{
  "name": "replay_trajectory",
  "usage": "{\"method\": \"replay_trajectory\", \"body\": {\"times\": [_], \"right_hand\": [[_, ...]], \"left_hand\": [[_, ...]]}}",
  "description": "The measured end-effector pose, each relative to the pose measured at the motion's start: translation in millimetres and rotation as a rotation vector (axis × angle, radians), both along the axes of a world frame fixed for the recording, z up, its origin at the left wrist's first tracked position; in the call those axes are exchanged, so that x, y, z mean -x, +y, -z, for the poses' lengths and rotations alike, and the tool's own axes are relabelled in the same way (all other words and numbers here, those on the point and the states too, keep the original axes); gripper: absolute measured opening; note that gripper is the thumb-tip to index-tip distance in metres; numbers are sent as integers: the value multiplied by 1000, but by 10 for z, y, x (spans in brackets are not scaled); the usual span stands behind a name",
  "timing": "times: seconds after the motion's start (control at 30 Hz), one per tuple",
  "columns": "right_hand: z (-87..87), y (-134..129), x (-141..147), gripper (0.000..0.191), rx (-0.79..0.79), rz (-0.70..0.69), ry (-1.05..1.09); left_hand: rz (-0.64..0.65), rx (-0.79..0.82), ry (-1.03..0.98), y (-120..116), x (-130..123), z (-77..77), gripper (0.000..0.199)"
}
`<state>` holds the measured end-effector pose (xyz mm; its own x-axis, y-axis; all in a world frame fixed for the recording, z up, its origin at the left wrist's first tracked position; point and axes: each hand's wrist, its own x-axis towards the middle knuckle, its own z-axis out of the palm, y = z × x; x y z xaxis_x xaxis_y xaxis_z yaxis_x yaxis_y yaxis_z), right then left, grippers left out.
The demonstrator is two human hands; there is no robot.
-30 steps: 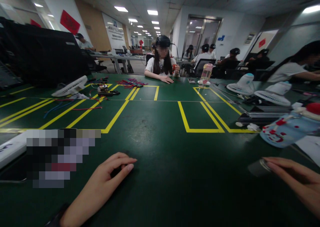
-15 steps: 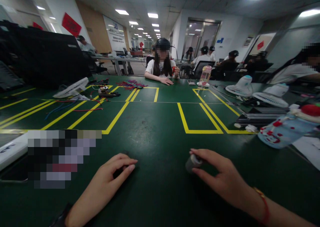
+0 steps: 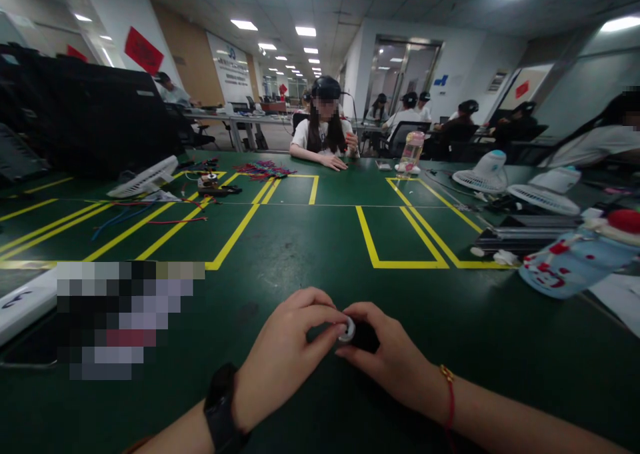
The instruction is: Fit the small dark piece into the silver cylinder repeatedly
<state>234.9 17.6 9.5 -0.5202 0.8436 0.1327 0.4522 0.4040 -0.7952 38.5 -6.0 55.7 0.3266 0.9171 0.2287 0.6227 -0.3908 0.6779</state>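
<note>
Pinching the grey cylinder (image 3: pixel 347 331), the right hand (image 3: pixel 395 349) now holds it farther left than before, over the green table (image 3: pixel 310 241); the left hand (image 3: pixel 285 337), earlier well apart, now touches the cylinder's rim with its fingertips (image 3: pixel 337 334); whether these pinch it too, I cannot tell.

Black wristband (image 3: pixel 220 404); red cord bracelet (image 3: pixel 451 404), gold-coloured charm (image 3: pixel 447 373)

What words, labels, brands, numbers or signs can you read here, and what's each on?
No text reads clearly.
White wall sign: lettering too blurred.
Red paper, upper left: too blurred.
Label on black object, left: too small.
White object, lower left: dark mark, unclear.
Right wall poster: too small.
Gray cylinder: no lettering visible.
</note>
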Motion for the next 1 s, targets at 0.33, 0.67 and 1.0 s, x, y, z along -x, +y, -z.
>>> {"method": "replay_trajectory", "body": {"times": [0.33,0.67,1.0], "right_hand": [[-38,11,-81,34,-45,8,-5],[-17,31,-318,45,-306,78,-43],[308,-12,-2523,59,-485,467,-493]], "left_hand": [[-38,77,4,60,160,232,17],[-46,107,37,42,276,334,24],[-208,119,65,-133,968,445,27]]}}
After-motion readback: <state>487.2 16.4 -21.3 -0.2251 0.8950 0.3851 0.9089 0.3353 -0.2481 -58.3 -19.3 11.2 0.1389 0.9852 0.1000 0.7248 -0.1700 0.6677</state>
